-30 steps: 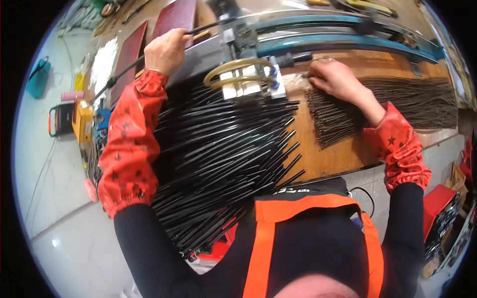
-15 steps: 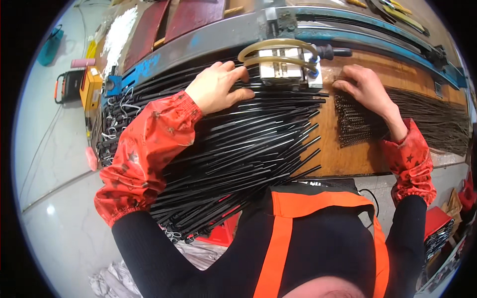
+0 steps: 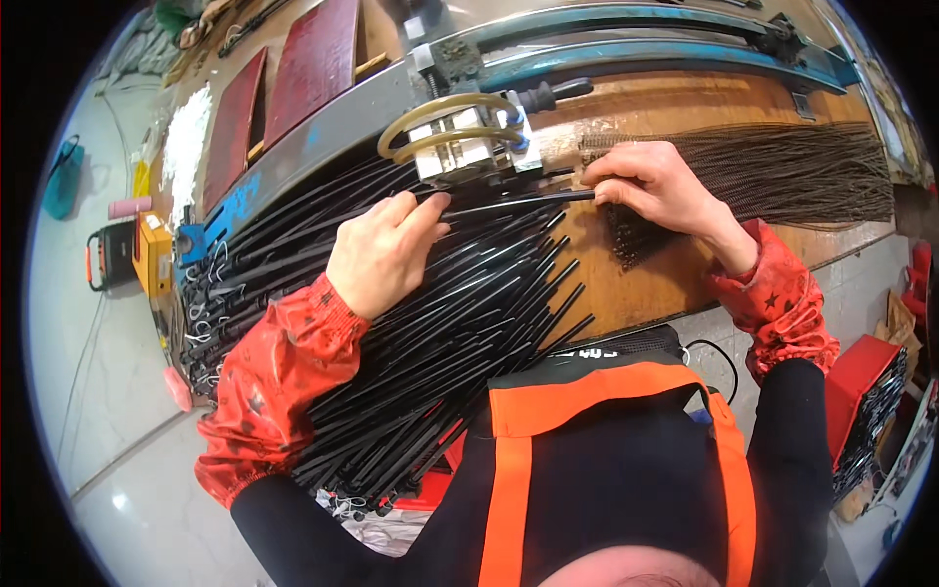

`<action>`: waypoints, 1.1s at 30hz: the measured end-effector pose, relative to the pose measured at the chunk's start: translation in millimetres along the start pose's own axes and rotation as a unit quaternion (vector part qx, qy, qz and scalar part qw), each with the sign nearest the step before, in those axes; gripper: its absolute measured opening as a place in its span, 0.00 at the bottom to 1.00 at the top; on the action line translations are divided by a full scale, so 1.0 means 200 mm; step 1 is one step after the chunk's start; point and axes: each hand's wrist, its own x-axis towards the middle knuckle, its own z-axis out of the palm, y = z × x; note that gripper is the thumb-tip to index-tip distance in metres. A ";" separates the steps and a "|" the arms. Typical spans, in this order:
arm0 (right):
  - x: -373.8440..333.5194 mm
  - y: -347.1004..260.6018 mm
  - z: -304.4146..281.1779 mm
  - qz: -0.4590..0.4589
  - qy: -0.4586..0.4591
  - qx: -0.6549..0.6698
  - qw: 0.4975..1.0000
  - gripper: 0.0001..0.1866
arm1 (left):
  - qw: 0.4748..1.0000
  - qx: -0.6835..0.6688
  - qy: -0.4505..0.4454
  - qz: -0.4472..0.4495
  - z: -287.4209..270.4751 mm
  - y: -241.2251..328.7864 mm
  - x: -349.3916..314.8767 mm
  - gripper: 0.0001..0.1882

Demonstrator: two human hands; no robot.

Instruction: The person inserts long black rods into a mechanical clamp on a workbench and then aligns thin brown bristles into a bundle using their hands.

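A slim, glossy black rod (image 3: 523, 203) stretches between my hands, just in front of a silver clamp block (image 3: 458, 147) with tan hoses. My left hand (image 3: 386, 252) closes on the rod over a pile of similar black rods (image 3: 440, 303). At the rod's right end, my right hand (image 3: 650, 186) pinches it between thumb and fingers. Beneath and beyond the right hand lies a bundle of thin brown wire-like rods (image 3: 773, 176), their near tips partly hidden by that hand.
A blue-grey rail (image 3: 636, 49) crosses behind the wooden bench top (image 3: 626, 298). A black lever (image 3: 558, 95) juts from the clamp. Dark red boards (image 3: 313, 73) lie at the far left. At lower right stands a red box (image 3: 861, 391) of black rods.
My view has shifted, so the clamp appears farther left. My hands now hold one black rod between them; the right hand has come off the brown bundle onto its end.
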 end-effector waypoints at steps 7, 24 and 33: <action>-0.10 -0.09 0.02 0.049 0.066 -0.003 0.997 0.06 | 0.998 -0.051 0.013 -0.023 0.01 0.11 0.02 0.10; -0.46 0.39 -0.58 0.107 0.331 -0.276 0.896 0.33 | 0.985 0.081 0.114 0.105 -0.44 0.31 0.62 0.17; -0.56 0.41 -0.80 0.092 0.359 -0.245 0.896 0.23 | 0.985 0.021 0.025 0.168 -0.13 0.38 1.08 0.14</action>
